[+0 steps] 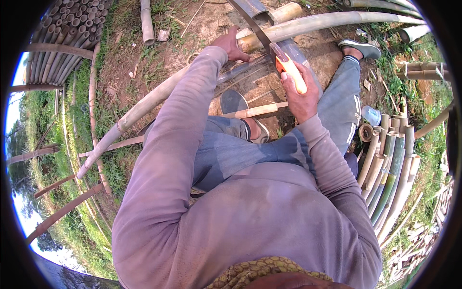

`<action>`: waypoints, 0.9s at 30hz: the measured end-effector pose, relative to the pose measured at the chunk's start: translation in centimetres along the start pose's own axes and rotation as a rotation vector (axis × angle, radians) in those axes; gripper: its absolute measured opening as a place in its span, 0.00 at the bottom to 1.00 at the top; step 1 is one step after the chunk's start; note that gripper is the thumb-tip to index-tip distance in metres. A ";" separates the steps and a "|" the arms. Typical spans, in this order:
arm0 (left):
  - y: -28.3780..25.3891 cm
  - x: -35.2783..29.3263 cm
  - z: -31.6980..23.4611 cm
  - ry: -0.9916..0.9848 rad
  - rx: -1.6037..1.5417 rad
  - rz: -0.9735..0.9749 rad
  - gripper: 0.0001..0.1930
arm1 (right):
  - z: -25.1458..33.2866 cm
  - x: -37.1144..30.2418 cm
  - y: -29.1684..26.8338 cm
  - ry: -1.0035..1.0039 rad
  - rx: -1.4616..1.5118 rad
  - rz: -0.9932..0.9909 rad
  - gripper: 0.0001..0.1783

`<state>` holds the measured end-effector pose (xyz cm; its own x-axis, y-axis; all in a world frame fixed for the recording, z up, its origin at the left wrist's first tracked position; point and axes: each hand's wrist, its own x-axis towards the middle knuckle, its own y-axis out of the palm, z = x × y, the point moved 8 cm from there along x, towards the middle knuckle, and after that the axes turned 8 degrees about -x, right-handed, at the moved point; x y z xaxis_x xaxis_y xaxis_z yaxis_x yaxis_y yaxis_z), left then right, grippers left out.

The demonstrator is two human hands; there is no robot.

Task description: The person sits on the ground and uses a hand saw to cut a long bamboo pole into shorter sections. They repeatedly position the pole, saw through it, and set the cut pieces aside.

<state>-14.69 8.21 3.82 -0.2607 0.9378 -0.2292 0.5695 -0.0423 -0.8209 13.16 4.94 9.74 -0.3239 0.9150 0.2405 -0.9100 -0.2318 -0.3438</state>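
Observation:
My right hand (301, 95) is closed round the orange-and-yellow handle (292, 72) of a handsaw. The saw's dark blade (253, 25) slants up and to the left, crossing a long pale bamboo pole (332, 20). On that pole, just left of the blade, my left hand (230, 45) grips with the thumb on the near side and the fingers on the far side. The pole seems to run on beneath my left forearm to the lower left, though the sleeve hides part of it. Whether the blade has cut in cannot be made out.
Stacked bamboo (72, 43) fills the upper left. Cut bamboo lengths (390, 168) stand bundled at my right, near a clear plastic cup (371, 115). A split bamboo piece (255, 111) lies by my feet. A grey half-round sheet or pipe (254, 8) lies beyond the saw.

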 end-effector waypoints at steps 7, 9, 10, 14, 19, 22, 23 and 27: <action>0.2 -1.1 3.5 -0.153 0.098 0.264 0.46 | -0.7 -1.1 -1.0 -0.135 -0.038 0.084 0.24; 0.0 -1.5 3.0 -0.134 0.104 0.201 0.40 | -1.4 -0.4 -0.9 -0.006 0.009 0.025 0.23; 0.1 -1.5 2.9 -0.137 0.095 0.218 0.40 | -1.4 -0.2 -0.8 0.058 0.031 -0.003 0.22; 0.0 -1.5 3.3 -0.162 0.085 0.231 0.41 | 0.6 -4.3 -4.0 0.073 -0.136 0.061 0.13; 0.4 -1.4 4.0 -0.135 0.102 0.259 0.42 | -0.1 -14.2 -11.9 0.166 -0.174 0.036 0.08; 0.1 -2.0 4.0 -0.167 0.095 0.229 0.41 | -0.8 -10.2 -8.0 0.148 -0.184 0.040 0.08; 0.0 -2.3 3.4 -0.180 0.120 0.217 0.40 | -1.6 -6.7 -5.1 0.087 -0.097 0.027 0.08; 0.0 -2.2 0.9 -0.180 0.185 0.196 0.38 | -0.7 3.0 1.0 -0.031 -0.017 0.019 0.08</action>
<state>-14.83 5.85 3.84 -0.3031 0.8305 -0.4674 0.4750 -0.2936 -0.8296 11.49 7.75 9.50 -0.3493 0.8997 0.2618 -0.8991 -0.2431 -0.3641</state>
